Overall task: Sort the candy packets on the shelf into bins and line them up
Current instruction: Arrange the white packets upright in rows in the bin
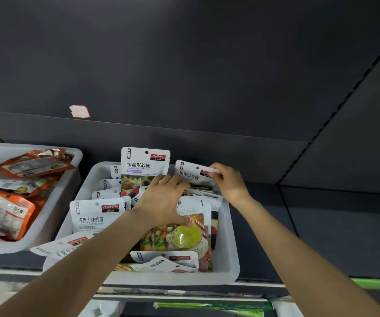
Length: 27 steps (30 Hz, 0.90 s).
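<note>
A white bin (226, 252) in the middle of the shelf holds several white candy packets. One raspberry candy packet (145, 164) stands upright at the back. My left hand (161, 200) lies flat, fingers spread, on the packets in the bin's middle, over a packet with a yellow fruit picture (180, 236). My right hand (229, 179) grips the top right corner of a tilted raspberry candy packet (190, 173) at the bin's back right. A chocolate milk candy packet (95, 217) leans at the front left.
A second white bin (54, 216) at the left holds several orange packets (3, 213). One white packet (60, 245) hangs over the middle bin's front left rim. The dark shelf back wall carries a torn label (79, 110). Bare dark shelf lies to the right.
</note>
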Motion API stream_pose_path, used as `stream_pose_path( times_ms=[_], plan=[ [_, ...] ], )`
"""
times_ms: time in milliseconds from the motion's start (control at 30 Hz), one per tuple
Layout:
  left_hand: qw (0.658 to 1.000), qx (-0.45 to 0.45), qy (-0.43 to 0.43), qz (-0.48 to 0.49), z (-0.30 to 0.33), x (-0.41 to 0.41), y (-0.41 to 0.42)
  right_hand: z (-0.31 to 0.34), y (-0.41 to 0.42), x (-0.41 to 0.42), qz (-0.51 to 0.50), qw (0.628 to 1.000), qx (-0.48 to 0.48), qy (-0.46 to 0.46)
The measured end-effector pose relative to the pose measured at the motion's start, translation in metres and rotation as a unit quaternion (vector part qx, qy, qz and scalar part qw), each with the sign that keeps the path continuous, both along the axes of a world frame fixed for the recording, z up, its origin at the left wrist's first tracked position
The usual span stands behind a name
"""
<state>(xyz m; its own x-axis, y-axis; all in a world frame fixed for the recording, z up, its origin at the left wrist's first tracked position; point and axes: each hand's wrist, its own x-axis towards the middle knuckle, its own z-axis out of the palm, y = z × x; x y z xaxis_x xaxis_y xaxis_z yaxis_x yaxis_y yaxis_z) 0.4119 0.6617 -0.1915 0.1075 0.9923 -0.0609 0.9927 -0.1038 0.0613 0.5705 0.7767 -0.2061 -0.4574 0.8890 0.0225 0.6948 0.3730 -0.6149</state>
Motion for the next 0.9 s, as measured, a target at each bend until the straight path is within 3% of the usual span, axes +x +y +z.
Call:
stream_pose_path(
  times_ms=[167,367,500,633,800,900],
  plan=[
    [0.999,-0.027,-0.016,0.006,-0.006,-0.003,-0.004,0.002,-0.003,0.006,0.012,0.995,-0.07,0.071],
    [0.999,-0.034,-0.009,-0.003,-0.011,-0.005,-0.006,0.005,-0.007,0.008,0.041,0.987,-0.14,0.074],
    [0.999,-0.034,-0.012,0.007,-0.008,-0.003,-0.008,0.011,-0.005,0.003,0.059,0.995,-0.079,-0.004],
    [1.0,-0.015,-0.005,0.005,-0.006,-0.002,-0.009,0.013,-0.001,0.0,0.032,0.998,-0.054,-0.004],
    [1.0,-0.013,0.01,-0.017,-0.003,-0.004,-0.009,0.02,0.001,-0.001,-0.014,0.997,0.071,0.007],
    [1.0,-0.016,0.0,-0.017,-0.003,-0.005,-0.009,0.022,-0.001,-0.001,0.025,0.998,0.044,-0.025]
  ],
)
